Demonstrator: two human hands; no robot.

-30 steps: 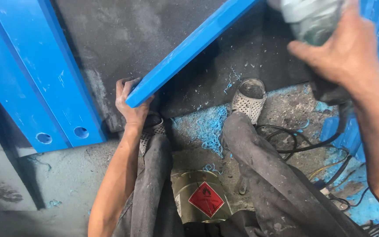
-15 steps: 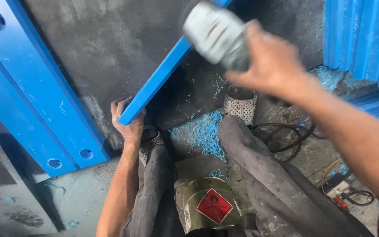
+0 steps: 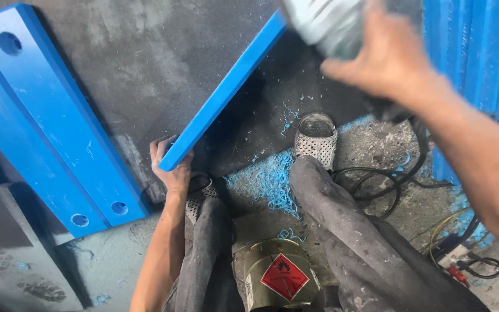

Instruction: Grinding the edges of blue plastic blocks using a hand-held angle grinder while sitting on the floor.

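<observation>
Two wide blue slabs (image 3: pixel 47 121) with round holes lean at 9 o'clock. Left hand (image 3: pixel 171 167), fingers curled tight round the lower end of a narrow blue bar (image 3: pixel 226 86), which slants up toward 1 o'clock. At 6 o'clock, an olive can (image 3: pixel 278 277) bearing a red diamond flame label. Right hand (image 3: pixel 385 55) at 1 o'clock, fingers wrapped on a blurred grey power tool (image 3: pixel 324 23).

A dusty grey concrete floor (image 3: pixel 116 271) is seen below a dark, scuffed slab (image 3: pixel 145 63). Curled blue shavings (image 3: pixel 270 185) are scattered just below the slab's lower edge. To the slab's right, ribbed blue panels (image 3: pixel 480 52) are stood upright. Black cables (image 3: pixel 388 185) are coiled on the floor below those panels, beside what may be a power strip (image 3: pixel 454 257).
</observation>
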